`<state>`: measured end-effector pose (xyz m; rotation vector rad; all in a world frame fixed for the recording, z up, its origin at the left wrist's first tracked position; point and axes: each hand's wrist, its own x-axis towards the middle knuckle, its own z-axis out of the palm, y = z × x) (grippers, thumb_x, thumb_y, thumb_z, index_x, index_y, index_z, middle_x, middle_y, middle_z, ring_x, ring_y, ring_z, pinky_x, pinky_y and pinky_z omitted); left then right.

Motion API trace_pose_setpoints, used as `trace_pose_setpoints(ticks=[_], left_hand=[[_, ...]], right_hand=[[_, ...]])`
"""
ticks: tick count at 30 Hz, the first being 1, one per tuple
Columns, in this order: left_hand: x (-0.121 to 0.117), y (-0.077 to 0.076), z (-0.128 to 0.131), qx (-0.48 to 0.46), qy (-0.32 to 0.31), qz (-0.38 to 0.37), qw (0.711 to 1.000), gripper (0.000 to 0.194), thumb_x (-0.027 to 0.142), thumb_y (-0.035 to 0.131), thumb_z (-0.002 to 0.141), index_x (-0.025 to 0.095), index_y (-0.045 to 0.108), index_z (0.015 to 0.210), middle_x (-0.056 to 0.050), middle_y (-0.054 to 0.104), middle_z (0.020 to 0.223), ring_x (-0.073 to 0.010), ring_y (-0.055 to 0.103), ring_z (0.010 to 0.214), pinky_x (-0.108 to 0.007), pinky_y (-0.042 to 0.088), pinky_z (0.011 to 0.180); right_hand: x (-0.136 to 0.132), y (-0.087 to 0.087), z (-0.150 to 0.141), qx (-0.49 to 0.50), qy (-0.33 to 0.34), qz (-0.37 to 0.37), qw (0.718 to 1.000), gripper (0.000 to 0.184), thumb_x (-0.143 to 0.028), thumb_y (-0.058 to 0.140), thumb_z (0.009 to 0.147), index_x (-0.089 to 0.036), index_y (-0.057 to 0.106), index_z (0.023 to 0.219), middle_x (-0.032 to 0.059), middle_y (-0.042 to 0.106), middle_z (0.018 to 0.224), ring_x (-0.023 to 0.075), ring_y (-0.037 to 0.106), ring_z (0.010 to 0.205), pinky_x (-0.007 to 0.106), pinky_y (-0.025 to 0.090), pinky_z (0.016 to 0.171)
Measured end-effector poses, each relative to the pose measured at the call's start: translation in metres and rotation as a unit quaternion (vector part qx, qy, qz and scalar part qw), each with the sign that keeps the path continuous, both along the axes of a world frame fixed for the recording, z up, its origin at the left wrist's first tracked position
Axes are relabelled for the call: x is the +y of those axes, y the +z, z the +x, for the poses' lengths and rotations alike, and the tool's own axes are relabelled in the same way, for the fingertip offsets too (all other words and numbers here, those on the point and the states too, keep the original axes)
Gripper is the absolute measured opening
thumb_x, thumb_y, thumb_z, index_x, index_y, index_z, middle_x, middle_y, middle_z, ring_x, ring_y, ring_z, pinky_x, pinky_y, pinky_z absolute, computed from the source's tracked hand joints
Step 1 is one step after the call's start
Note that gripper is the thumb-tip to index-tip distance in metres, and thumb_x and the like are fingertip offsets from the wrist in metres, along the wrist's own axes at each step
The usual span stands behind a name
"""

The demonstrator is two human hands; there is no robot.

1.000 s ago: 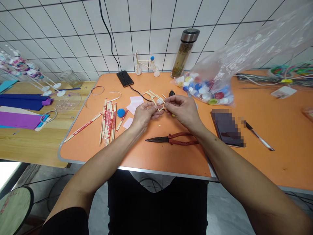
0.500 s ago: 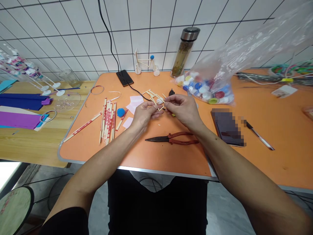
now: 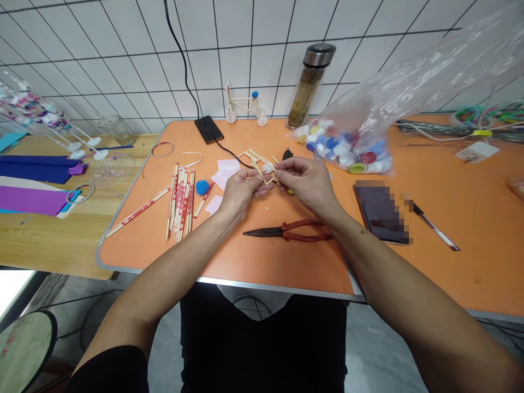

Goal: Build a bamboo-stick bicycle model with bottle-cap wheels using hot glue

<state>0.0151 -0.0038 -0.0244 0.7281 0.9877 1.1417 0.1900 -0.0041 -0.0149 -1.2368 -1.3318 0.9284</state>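
Between my hands is a small frame of joined pale wooden sticks [image 3: 254,156], held just above the orange table. My left hand [image 3: 244,188] pinches its near left part between thumb and fingers. My right hand [image 3: 305,180] is closed on the right end of the frame, thumb against forefinger. Behind the frame lies a white piece [image 3: 267,168], partly covered by the sticks and fingers. A black-tipped tool on a cord [image 3: 287,154] shows just beyond my right hand. Pliers with red handles [image 3: 286,232] lie on the table below my hands.
Paper-wrapped chopsticks [image 3: 180,204], a blue cap [image 3: 202,188] and pink paper [image 3: 226,172] lie left. At the back are a phone [image 3: 209,130], a small stick bicycle model [image 3: 245,103] and a glass bottle [image 3: 310,87]. A bag of caps [image 3: 347,144], another phone [image 3: 379,213] and a pen [image 3: 436,226] are right.
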Motion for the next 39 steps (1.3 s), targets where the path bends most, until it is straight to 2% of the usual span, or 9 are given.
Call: trace_pose_setpoints(ticks=[4, 9, 14, 18, 25, 31, 35, 39], left_hand=[[-0.0004, 0.0008, 0.0002, -0.001, 0.001, -0.004, 1.0, 0.024, 0.013, 0.09, 0.094, 0.017, 0.067, 0.09, -0.008, 0.088, 0.098, -0.0161, 0.085, 0.077, -0.027, 0.065, 0.081], [-0.0011, 0.0026, 0.0003, -0.008, 0.004, -0.003, 1.0, 0.02, 0.007, 0.082, 0.099, 0.016, 0.067, 0.089, -0.008, 0.088, 0.096, -0.0162, 0.085, 0.076, -0.025, 0.065, 0.078], [-0.0009, 0.0033, 0.0005, -0.008, 0.007, -0.004, 1.0, 0.021, 0.008, 0.084, 0.097, 0.016, 0.067, 0.088, -0.008, 0.088, 0.096, -0.0161, 0.085, 0.076, -0.025, 0.065, 0.078], [-0.0015, 0.0028, 0.0006, -0.008, 0.01, -0.002, 1.0, 0.019, 0.007, 0.079, 0.101, 0.016, 0.067, 0.088, -0.009, 0.088, 0.095, -0.0154, 0.084, 0.074, -0.024, 0.063, 0.075], [-0.0017, 0.001, 0.0005, -0.001, 0.009, 0.006, 1.0, 0.021, 0.013, 0.087, 0.097, 0.017, 0.067, 0.091, -0.009, 0.089, 0.099, -0.0155, 0.085, 0.079, -0.024, 0.064, 0.078], [-0.0015, 0.0019, 0.0014, -0.008, 0.015, 0.003, 1.0, 0.017, 0.009, 0.08, 0.101, 0.016, 0.067, 0.093, -0.008, 0.088, 0.096, -0.0153, 0.085, 0.076, -0.024, 0.062, 0.075], [-0.002, 0.0014, 0.0011, -0.003, 0.016, 0.004, 1.0, 0.023, 0.013, 0.09, 0.095, 0.017, 0.067, 0.092, -0.008, 0.088, 0.097, -0.0158, 0.085, 0.077, -0.025, 0.063, 0.078], [-0.0017, 0.0007, 0.0006, 0.0, 0.014, 0.006, 1.0, 0.022, 0.015, 0.089, 0.095, 0.017, 0.067, 0.092, -0.007, 0.088, 0.097, -0.0153, 0.085, 0.079, -0.023, 0.063, 0.077]], right_hand=[[-0.0014, 0.0015, -0.0008, 0.002, 0.002, 0.004, 1.0, 0.021, -0.034, 0.086, 0.072, -0.019, 0.085, 0.087, 0.0028, 0.08, 0.078, 0.0133, 0.065, 0.06, 0.027, 0.057, 0.057], [-0.0015, 0.0029, -0.0013, 0.005, 0.002, 0.005, 1.0, 0.021, -0.034, 0.085, 0.073, -0.019, 0.085, 0.087, 0.0032, 0.08, 0.078, 0.0136, 0.066, 0.06, 0.027, 0.058, 0.057], [-0.0008, 0.0023, -0.0014, -0.001, 0.0, 0.003, 1.0, 0.018, -0.033, 0.087, 0.073, -0.02, 0.085, 0.086, 0.0034, 0.081, 0.078, 0.0147, 0.067, 0.06, 0.028, 0.059, 0.058], [-0.0012, 0.0025, -0.0018, 0.001, -0.003, 0.002, 1.0, 0.017, -0.032, 0.086, 0.074, -0.02, 0.085, 0.086, 0.0034, 0.081, 0.077, 0.0145, 0.067, 0.059, 0.028, 0.059, 0.058], [-0.0016, 0.0018, -0.0019, -0.009, -0.006, 0.007, 1.0, 0.015, -0.031, 0.085, 0.076, -0.02, 0.086, 0.086, 0.0033, 0.08, 0.076, 0.0154, 0.069, 0.06, 0.028, 0.055, 0.058], [-0.0022, 0.0022, -0.0024, 0.004, -0.006, 0.004, 1.0, 0.015, -0.03, 0.085, 0.076, -0.02, 0.085, 0.086, 0.0033, 0.081, 0.077, 0.0147, 0.069, 0.06, 0.027, 0.055, 0.058], [-0.0023, 0.0023, -0.0023, 0.001, -0.008, 0.007, 1.0, 0.014, -0.03, 0.085, 0.075, -0.02, 0.085, 0.085, 0.0033, 0.08, 0.075, 0.0156, 0.069, 0.061, 0.028, 0.056, 0.059], [-0.0014, 0.0017, -0.0022, -0.001, -0.007, 0.006, 1.0, 0.014, -0.03, 0.085, 0.075, -0.02, 0.085, 0.085, 0.003, 0.079, 0.074, 0.015, 0.068, 0.06, 0.027, 0.054, 0.057]])
